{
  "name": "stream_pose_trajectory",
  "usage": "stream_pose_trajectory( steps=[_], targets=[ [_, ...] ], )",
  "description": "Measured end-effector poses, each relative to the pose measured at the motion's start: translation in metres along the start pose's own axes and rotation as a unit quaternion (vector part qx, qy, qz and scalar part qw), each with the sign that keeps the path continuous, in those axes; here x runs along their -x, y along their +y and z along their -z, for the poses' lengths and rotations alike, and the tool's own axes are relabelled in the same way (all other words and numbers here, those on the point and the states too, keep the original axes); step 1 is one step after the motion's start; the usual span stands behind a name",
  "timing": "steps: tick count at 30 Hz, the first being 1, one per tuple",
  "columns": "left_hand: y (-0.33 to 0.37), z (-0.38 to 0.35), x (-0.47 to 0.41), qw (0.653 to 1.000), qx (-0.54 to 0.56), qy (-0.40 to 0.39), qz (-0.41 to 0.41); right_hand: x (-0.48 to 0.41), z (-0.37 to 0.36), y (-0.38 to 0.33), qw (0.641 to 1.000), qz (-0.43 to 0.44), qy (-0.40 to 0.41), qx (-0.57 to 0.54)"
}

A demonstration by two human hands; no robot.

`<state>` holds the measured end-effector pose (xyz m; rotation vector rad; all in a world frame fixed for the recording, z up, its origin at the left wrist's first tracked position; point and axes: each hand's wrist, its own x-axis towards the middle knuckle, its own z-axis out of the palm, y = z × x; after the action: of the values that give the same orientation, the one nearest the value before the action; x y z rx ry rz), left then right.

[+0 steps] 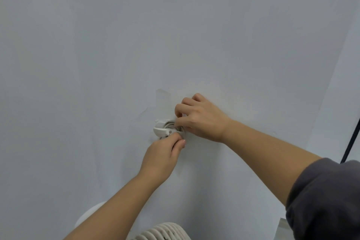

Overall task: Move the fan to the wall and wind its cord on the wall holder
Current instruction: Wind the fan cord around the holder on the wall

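Two bare hands at one wall holder [162, 130], mid-scene on a plain pale wall [175, 35]; inventory as follows.

Progress, judged: fan [163, 232] already standing at the foot of the wall, at the near bottom edge of view, so moving step taken as done; several turns of cord [171, 124] already lying round the holder, so winding well advanced; left to do, as far as can be told, tucking or securing the last length; free end and plug not visible, remaining slack not determinable.

Left hand [163, 154]: reaching up from the near left, fingers curled, thumb and forefinger pinching the cord just below and right of the holder's clip.

Right hand [198, 119]: coming in from the right, fingers bent and gathered, tips pressed on the cord loops at the holder's right side; exact grip hidden behind the knuckles.

Wall holder: small, white, rounded, with a curved clip arm on its left and a small grey dot at the arm's end; fixed to the wall below a faint patch mark.

Cord: white to pale grey, thin, coiled in tight loops inside the holder, partly covered by both hands.

Fan: ribbed cream-white grille, only the top showing; a rounded white part to its left behind the left forearm.

Sleeve [327, 200]: dark grey, near right.
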<state>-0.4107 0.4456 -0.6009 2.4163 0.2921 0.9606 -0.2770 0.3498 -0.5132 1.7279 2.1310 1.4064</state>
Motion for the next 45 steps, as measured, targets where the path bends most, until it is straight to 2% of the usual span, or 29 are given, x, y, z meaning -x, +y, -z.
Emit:
stream_pose_trajectory(
  steps=[6, 13, 20, 26, 31, 35, 37, 45],
  targets=[
    [0.001, -0.005, 0.003, 0.998, 0.037, -0.052, -0.022, 0.012, -0.002, 0.007, 0.999, 0.016, -0.023, 0.026],
    [-0.001, -0.013, 0.005, 0.986, 0.076, -0.148, 0.019, 0.020, 0.001, 0.016, 0.996, 0.058, -0.051, 0.033],
    [-0.010, -0.015, -0.005, 0.985, -0.048, -0.162, 0.034, 0.021, -0.002, 0.016, 0.996, 0.068, -0.057, 0.024],
    [-0.024, -0.007, -0.011, 0.977, -0.081, -0.160, 0.115, 0.020, -0.001, 0.015, 0.996, 0.050, -0.068, -0.005],
    [-0.034, 0.005, -0.008, 0.972, 0.002, -0.123, 0.199, 0.017, 0.004, 0.004, 0.998, -0.013, -0.061, -0.031],
    [-0.036, 0.016, -0.006, 0.960, 0.075, -0.016, 0.269, 0.013, -0.003, -0.014, 0.996, -0.073, -0.049, -0.015],
    [-0.037, 0.019, -0.007, 0.951, 0.122, 0.021, 0.282, 0.011, -0.004, -0.020, 0.994, -0.093, -0.049, -0.017],
    [-0.035, 0.016, -0.012, 0.891, 0.317, 0.075, 0.315, -0.003, -0.012, -0.040, 0.990, -0.099, -0.102, -0.003]
  ],
)
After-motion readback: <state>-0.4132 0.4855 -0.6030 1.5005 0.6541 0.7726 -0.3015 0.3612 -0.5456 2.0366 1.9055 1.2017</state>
